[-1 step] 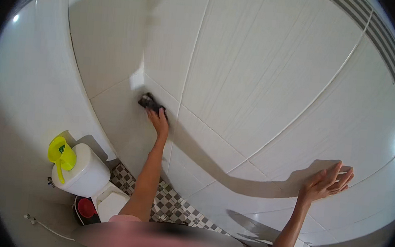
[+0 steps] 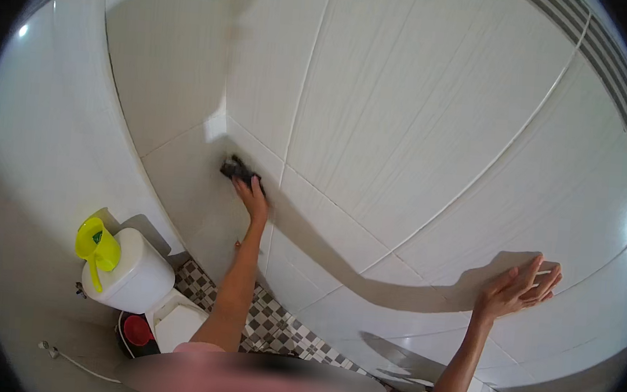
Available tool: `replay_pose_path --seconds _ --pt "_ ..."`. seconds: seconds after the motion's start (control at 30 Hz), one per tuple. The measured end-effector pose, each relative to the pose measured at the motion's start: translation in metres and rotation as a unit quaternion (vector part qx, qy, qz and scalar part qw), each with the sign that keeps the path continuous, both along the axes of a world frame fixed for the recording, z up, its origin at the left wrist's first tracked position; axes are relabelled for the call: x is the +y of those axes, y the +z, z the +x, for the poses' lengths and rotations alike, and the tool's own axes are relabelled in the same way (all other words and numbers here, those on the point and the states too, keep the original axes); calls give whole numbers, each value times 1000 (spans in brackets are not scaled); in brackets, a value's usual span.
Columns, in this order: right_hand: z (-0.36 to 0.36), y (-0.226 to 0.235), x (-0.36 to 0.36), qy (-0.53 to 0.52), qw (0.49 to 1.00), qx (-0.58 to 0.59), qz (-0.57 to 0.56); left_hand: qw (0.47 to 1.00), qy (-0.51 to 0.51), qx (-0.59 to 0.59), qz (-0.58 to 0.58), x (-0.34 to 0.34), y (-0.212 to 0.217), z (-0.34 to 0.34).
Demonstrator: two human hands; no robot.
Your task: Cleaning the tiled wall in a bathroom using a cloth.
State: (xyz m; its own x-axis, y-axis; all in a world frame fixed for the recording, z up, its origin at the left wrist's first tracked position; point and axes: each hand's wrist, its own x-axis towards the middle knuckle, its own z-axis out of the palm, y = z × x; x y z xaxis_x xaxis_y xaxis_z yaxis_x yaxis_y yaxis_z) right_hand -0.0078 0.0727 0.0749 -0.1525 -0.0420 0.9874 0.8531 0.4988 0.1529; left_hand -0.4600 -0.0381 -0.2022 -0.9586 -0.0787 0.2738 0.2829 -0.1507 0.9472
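Observation:
Near the wall corner, my left hand [image 2: 253, 200] is closed around a black scrubber-like thing [image 2: 240, 170], its end blurred and its exact kind unclear. It is held against the white tiled wall [image 2: 378, 127], low down where the tiles meet. My right hand [image 2: 510, 294] rests against the wall at the right, fingers extended and somewhat apart. A pale strip shows between those fingers; I cannot tell whether it is bare wall or something thin. Both forearms reach up from the lower edge, and their shadows fall across the tiles.
At the lower left, a yellow-green dipper [image 2: 98, 245] sits on the white toilet tank [image 2: 134, 270]. Beside the toilet, a red dipper [image 2: 139, 330] lies in a dark bucket. A hose sprayer [image 2: 51, 351] hangs nearby. The floor [image 2: 274, 322] has checkered tiles.
The scrubber-like thing and my left hand have shifted very slightly downward along the wall. My right hand stays in place.

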Motion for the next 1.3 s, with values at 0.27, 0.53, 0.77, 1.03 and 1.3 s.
replay_pose_path --seconds 0.27,0.53,0.77,1.03,1.3 --pt "8 -3 5 -14 1000 -19 -1 978 -130 -162 -34 49 -72 233" --pt "8 -2 3 7 1000 -19 10 912 -147 371 -97 40 46 302" --pt "3 -2 2 -2 1000 -5 4 957 -97 266 -63 23 -31 167" --pt "11 -4 5 -12 1000 -20 -19 996 -26 18 -85 15 26 48" --pt "6 -5 4 -12 1000 -17 -13 942 -184 246 -136 41 -3 352"
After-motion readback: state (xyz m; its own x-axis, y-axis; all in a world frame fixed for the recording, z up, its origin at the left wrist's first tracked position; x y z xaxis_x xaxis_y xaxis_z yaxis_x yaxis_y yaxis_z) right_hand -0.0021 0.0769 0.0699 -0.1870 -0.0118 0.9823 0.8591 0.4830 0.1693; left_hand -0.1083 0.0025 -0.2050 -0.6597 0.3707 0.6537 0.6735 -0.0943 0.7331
